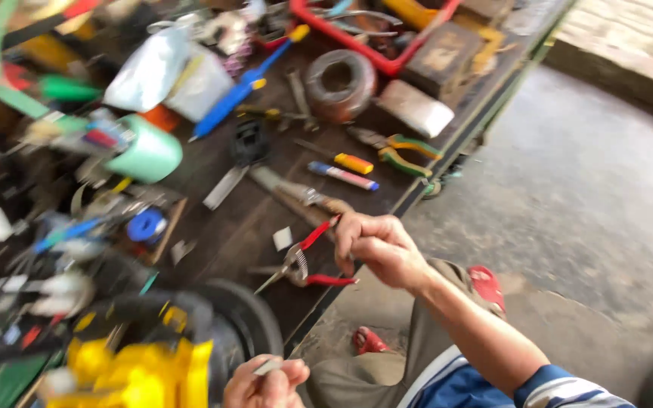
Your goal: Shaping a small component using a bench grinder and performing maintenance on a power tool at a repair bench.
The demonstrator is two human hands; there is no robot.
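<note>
Red-handled pliers (305, 261) are showing beside green-and-orange pliers (406, 153), a blue-handled tool (239, 92), a mint-green roll (149, 151), a red tray (387, 64), and a blue-and-white striped sleeve (561, 389).

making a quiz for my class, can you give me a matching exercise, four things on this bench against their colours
Things:
1. pliers by the right hand
2. tape roll
3. pliers near the bench edge
4. wide roll at left

Colours:
A. pale green
B. red handles
C. blue
D. green and orange handles

Pairs: 1-B, 2-C, 3-D, 4-A
</note>
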